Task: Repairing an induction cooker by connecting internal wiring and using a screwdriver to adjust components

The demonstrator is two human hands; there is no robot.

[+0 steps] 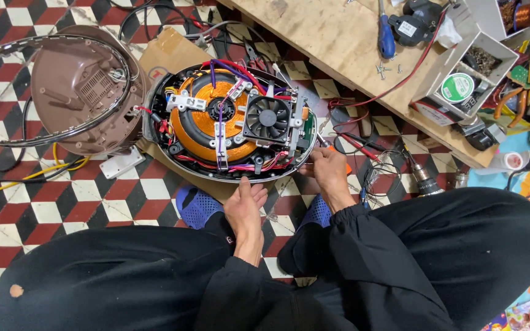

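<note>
An opened round appliance base (231,119) lies on cardboard on the tiled floor, showing an orange copper coil (200,122), a black fan (267,118) and red and purple wires. My left hand (245,205) rests against its near rim, fingers together. My right hand (328,168) grips an orange-handled screwdriver (338,160) whose tip meets the base's right edge near the green circuit board (309,125). The brown outer shell (81,86) with its chrome ring lies to the left.
A low wooden board (351,43) at the upper right carries a blue screwdriver (386,34), loose screws and a white box of parts (470,73). Probe leads and a drill chuck (424,178) lie right of my hand. A white plate (121,162) sits lower left.
</note>
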